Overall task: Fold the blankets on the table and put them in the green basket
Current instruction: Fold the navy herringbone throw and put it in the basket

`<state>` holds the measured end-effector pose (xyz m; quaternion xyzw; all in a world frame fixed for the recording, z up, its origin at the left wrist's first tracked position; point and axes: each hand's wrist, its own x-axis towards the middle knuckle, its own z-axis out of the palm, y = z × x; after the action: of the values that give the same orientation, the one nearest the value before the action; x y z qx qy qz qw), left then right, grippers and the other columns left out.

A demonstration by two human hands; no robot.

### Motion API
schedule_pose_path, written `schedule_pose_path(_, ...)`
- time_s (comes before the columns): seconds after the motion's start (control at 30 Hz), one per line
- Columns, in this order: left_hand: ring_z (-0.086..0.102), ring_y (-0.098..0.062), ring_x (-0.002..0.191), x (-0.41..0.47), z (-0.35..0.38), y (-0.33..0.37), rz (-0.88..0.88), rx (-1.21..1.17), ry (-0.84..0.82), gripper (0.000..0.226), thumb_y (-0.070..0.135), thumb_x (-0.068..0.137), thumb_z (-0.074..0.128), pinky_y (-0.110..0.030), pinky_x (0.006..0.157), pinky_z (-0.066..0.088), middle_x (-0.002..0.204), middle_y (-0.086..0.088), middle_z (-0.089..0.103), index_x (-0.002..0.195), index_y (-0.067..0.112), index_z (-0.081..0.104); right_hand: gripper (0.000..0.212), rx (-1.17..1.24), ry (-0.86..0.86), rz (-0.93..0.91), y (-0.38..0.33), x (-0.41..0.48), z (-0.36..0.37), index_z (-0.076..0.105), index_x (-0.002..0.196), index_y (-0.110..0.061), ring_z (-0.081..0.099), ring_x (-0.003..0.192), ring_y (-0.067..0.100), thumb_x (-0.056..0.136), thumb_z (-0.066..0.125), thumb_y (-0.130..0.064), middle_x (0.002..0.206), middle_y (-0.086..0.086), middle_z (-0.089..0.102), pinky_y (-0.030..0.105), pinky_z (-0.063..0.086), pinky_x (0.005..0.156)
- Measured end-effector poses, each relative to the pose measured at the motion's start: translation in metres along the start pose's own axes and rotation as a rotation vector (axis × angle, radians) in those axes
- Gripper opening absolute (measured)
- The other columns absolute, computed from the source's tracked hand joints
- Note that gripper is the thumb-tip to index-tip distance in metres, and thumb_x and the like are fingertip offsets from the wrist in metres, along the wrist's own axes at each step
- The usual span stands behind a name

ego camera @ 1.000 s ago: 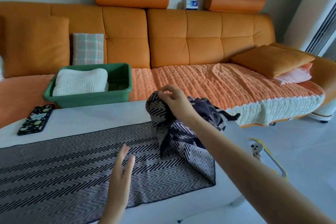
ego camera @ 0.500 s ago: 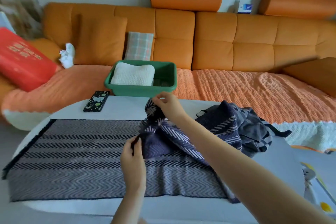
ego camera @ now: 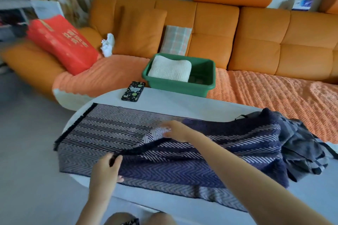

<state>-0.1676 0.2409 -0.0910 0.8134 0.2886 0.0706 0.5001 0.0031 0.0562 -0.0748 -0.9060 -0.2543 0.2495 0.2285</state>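
Spread on tabletop (ego camera: 182, 100): herringbone blanket (ego camera: 102, 129), right half doubled over leftward. Near fold edge pinched tight in left grip (ego camera: 105, 173). Right grip (ego camera: 175, 130) on far fold edge, blurred, cannot tell if clamped. Bunched at right end: checked blanket (ego camera: 301, 151). Far side, on sofa (ego camera: 256, 42): green basket (ego camera: 175, 86) holding white blanket (ego camera: 170, 70).

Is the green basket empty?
No, partly full. A folded white blanket lies inside the green basket, filling its left side up to the rim.

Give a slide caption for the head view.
Left hand pinches an edge of the herringbone blanket, right hand touches it, on the table; green basket behind holds a cream blanket.
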Motion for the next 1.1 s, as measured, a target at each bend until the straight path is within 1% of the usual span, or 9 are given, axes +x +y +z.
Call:
schedule_pose_path(0.1, 0.061, -0.015, 0.042, -0.003, -0.001, -0.010, 0.028, 0.058, -0.026, 0.032, 0.022, 0.094, 0.053, -0.030, 0.042, 0.049, 0.054, -0.011, 0.048, 0.097, -0.010, 0.057, 0.065, -0.033, 0.012, -0.019, 0.010, 0.003, 0.001, 0.037, 0.142, -0.023, 0.030, 0.139, 0.023, 0.087, 0.041, 0.012, 0.153, 0.002, 0.029, 0.038, 0.035, 0.108)
schedule_pose_path(0.2, 0.057, -0.011, 0.038, -0.004, -0.001, -0.011, 0.022, 0.031, -0.033, 0.029, 0.025, 0.094, 0.053, -0.031, 0.044, 0.049, 0.057, -0.012, 0.042, 0.098, -0.004, 0.056, 0.076, -0.122, 0.057, -0.022, 0.019, 0.010, -0.004, 0.043, 0.138, -0.028, 0.054, 0.114, 0.024, 0.080, 0.037, 0.019, 0.143, 0.007, 0.045, 0.037, 0.045, 0.082)
schedule_pose_path(0.27, 0.055, -0.010, 0.037, -0.006, -0.001, -0.011, 0.036, 0.007, -0.033, 0.027, 0.024, 0.093, 0.054, -0.036, 0.046, 0.052, 0.053, -0.002, 0.031, 0.073, 0.006, 0.050, 0.066, -0.189, 0.102, -0.042, 0.027, 0.017, -0.007, 0.050, 0.133, -0.027, 0.059, 0.102, 0.024, 0.081, 0.045, 0.014, 0.134, 0.007, 0.054, 0.040, 0.047, 0.082)
schedule_pose_path(0.37, 0.055, -0.019, 0.047, -0.009, 0.000, -0.014, 0.055, -0.035, -0.033, 0.039, 0.022, 0.089, 0.061, -0.020, 0.041, 0.046, 0.051, -0.003, 0.032, 0.059, 0.010, 0.039, 0.045, -0.236, 0.159, -0.061, 0.038, 0.026, -0.008, 0.060, 0.123, -0.022, 0.051, 0.120, 0.024, 0.084, 0.062, -0.001, 0.131, 0.002, 0.057, 0.038, 0.042, 0.099)
schedule_pose_path(0.57, 0.046, -0.020, 0.047, -0.008, -0.004, -0.028, 0.073, -0.090, -0.038, 0.038, 0.020, 0.084, 0.065, -0.028, 0.050, 0.038, 0.043, 0.002, 0.038, 0.055, 0.011, 0.043, 0.009, -0.194, 0.348, -0.053, 0.036, 0.040, -0.002, 0.071, 0.093, -0.022, 0.058, 0.097, 0.019, 0.087, 0.065, -0.019, 0.104, -0.001, 0.066, 0.028, 0.044, 0.077)
schedule_pose_path(0.7, 0.045, -0.020, 0.054, -0.007, -0.009, -0.024, 0.080, -0.236, 0.039, 0.033, 0.020, 0.089, 0.060, -0.019, 0.045, 0.041, 0.050, -0.001, 0.038, 0.065, 0.000, 0.048, 0.011, 0.133, 0.449, -0.123, 0.002, 0.045, -0.012, 0.072, 0.084, -0.014, 0.058, 0.081, 0.011, 0.089, 0.063, -0.017, 0.096, -0.002, 0.069, 0.021, 0.045, 0.073)
schedule_pose_path(0.83, 0.041, -0.011, 0.048, -0.001, -0.020, -0.019, 0.132, -0.275, 0.168, 0.033, 0.030, 0.090, 0.057, -0.017, 0.046, 0.030, 0.050, 0.002, 0.042, 0.070, 0.005, 0.051, 0.016, 0.380, 0.499, -0.153, -0.047, 0.068, -0.021, 0.063, 0.082, -0.011, 0.062, 0.080, 0.023, 0.093, 0.055, -0.019, 0.081, -0.001, 0.068, 0.033, 0.047, 0.078)
schedule_pose_path(1.0, 0.047, -0.005, 0.051, 0.024, -0.056, -0.024, 0.127, -0.399, 0.377, 0.021, 0.029, 0.092, 0.055, -0.019, 0.050, 0.035, 0.057, 0.009, 0.054, 0.075, 0.016, 0.057, 0.021, 0.386, 0.543, -0.184, -0.105, 0.113, -0.021, 0.056, 0.093, -0.003, 0.052, 0.075, 0.019, 0.099, 0.045, -0.020, 0.085, 0.009, 0.061, 0.026, 0.037, 0.061)
schedule_pose_path(1.1, 0.060, -0.017, 0.071, 0.052, -0.082, -0.045, 0.062, -0.418, 0.445, 0.015, 0.028, 0.092, 0.056, -0.033, 0.061, 0.051, 0.075, 0.001, 0.064, 0.082, 0.017, 0.061, 0.022, 0.276, 0.468, -0.151, -0.127, 0.146, -0.012, 0.054, 0.095, -0.009, 0.053, 0.083, 0.022, 0.098, 0.046, -0.029, 0.090, 0.008, 0.059, 0.030, 0.037, 0.067)
